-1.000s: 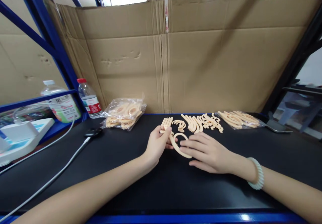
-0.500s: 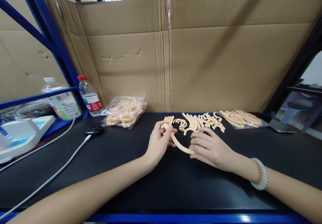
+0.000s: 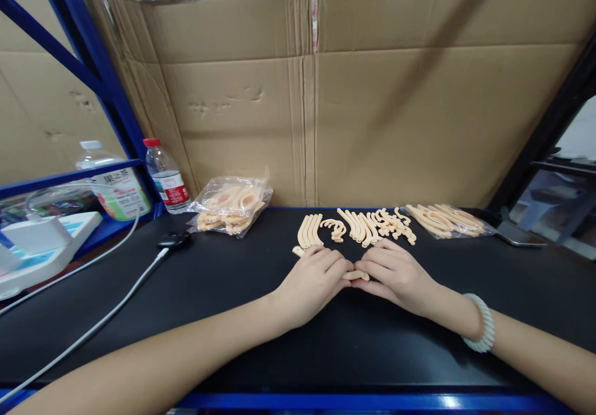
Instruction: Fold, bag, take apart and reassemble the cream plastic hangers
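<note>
left hand (image 3: 313, 283) and right hand (image 3: 399, 276) both pinch a pale strip (image 3: 356, 275), its visible stretch running crosswise between them at lower centre.

A cardboard screen (image 3: 419, 110) stands behind the black tabletop (image 3: 372, 359). At the left, a red-capped bottle (image 3: 170, 185) stands near a white-capped bottle (image 3: 121, 197). A white cable (image 3: 156, 263) runs to a small black device (image 3: 172, 240).

Two hands (image 3: 316, 283), two bottles (image 3: 170, 182), one bracelet (image 3: 486, 323); many pale pieces (image 3: 310, 232), count unclear.
</note>
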`<action>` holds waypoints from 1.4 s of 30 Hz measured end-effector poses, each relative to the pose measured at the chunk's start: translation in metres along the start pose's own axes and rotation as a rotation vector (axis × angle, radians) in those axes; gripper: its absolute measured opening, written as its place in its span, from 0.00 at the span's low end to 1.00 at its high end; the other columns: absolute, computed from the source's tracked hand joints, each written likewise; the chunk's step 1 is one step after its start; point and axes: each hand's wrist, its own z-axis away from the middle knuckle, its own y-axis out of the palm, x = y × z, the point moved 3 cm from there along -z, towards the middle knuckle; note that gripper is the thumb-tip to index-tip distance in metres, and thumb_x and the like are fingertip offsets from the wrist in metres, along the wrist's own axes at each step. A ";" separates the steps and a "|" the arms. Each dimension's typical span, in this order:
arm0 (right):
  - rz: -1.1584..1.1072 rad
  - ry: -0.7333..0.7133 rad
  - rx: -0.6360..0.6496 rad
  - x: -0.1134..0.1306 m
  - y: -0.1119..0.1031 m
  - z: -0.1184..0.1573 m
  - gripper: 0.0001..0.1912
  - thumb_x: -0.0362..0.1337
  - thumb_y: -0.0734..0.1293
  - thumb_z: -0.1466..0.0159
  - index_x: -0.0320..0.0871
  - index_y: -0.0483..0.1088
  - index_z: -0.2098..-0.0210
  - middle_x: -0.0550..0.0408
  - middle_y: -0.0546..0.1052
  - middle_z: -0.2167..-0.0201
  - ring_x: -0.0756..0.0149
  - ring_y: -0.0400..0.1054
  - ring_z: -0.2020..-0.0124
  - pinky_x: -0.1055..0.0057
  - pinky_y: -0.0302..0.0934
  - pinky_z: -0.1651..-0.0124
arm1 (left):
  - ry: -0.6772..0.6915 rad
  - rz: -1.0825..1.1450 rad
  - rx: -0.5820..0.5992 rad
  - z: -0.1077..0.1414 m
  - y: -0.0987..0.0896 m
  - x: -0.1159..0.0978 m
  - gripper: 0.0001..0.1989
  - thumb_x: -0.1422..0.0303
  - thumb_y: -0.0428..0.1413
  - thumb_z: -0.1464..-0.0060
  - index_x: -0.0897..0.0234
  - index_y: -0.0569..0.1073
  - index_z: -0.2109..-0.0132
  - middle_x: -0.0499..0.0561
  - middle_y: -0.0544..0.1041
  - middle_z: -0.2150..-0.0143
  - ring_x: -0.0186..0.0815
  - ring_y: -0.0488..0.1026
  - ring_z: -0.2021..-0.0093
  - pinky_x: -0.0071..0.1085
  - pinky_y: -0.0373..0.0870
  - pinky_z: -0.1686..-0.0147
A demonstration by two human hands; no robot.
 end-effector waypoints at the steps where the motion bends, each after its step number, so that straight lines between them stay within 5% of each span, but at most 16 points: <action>1: -0.012 -0.002 0.001 0.000 0.000 0.000 0.09 0.37 0.63 0.33 0.38 0.71 0.65 0.53 0.73 0.73 0.67 0.65 0.70 0.67 0.59 0.61 | -0.011 0.013 0.015 0.000 0.001 0.000 0.06 0.70 0.46 0.35 0.65 0.68 0.58 0.51 0.75 0.62 0.36 0.72 0.61 0.35 0.68 0.55; 13: 0.096 -0.031 0.021 0.003 -0.008 -0.003 0.11 0.42 0.63 0.33 0.40 0.70 0.66 0.57 0.73 0.73 0.67 0.63 0.69 0.53 0.51 0.44 | -0.079 0.083 0.070 -0.002 -0.002 -0.003 0.05 0.71 0.47 0.39 0.63 0.63 0.65 0.49 0.70 0.69 0.36 0.68 0.69 0.33 0.62 0.64; 21: -0.030 -0.009 0.094 0.004 0.000 -0.001 0.17 0.45 0.60 0.32 0.41 0.69 0.72 0.59 0.68 0.77 0.69 0.60 0.71 0.59 0.53 0.46 | -0.012 0.079 0.217 -0.003 0.002 0.000 0.09 0.70 0.45 0.34 0.63 0.65 0.64 0.48 0.71 0.67 0.35 0.68 0.68 0.32 0.60 0.64; 26: -0.190 0.081 0.111 0.003 0.004 0.002 0.16 0.46 0.63 0.33 0.42 0.70 0.72 0.60 0.67 0.78 0.70 0.59 0.72 0.59 0.52 0.46 | 0.031 0.059 0.174 -0.001 0.001 0.000 0.09 0.72 0.46 0.36 0.63 0.66 0.66 0.47 0.71 0.69 0.33 0.68 0.70 0.32 0.60 0.65; 31: -0.406 0.242 0.047 -0.006 -0.001 -0.001 0.13 0.39 0.63 0.33 0.42 0.72 0.71 0.61 0.66 0.81 0.72 0.58 0.76 0.66 0.57 0.57 | 0.182 -0.110 0.105 -0.003 -0.006 0.004 0.13 0.75 0.42 0.35 0.64 0.69 0.63 0.50 0.73 0.67 0.35 0.69 0.68 0.34 0.60 0.61; 36: -0.365 0.385 -0.063 -0.024 -0.007 0.001 0.10 0.40 0.64 0.34 0.42 0.75 0.66 0.59 0.66 0.80 0.68 0.62 0.74 0.67 0.57 0.63 | 0.116 -0.025 0.140 -0.008 -0.020 0.031 0.08 0.70 0.45 0.34 0.66 0.67 0.60 0.50 0.76 0.65 0.34 0.72 0.65 0.32 0.62 0.58; 42: -0.366 0.442 -0.080 -0.030 -0.004 0.003 0.10 0.38 0.64 0.34 0.42 0.74 0.68 0.54 0.75 0.74 0.66 0.67 0.70 0.66 0.61 0.63 | -0.073 -0.077 0.243 0.001 -0.028 0.090 0.03 0.74 0.51 0.39 0.65 0.69 0.60 0.53 0.75 0.62 0.40 0.71 0.57 0.39 0.61 0.51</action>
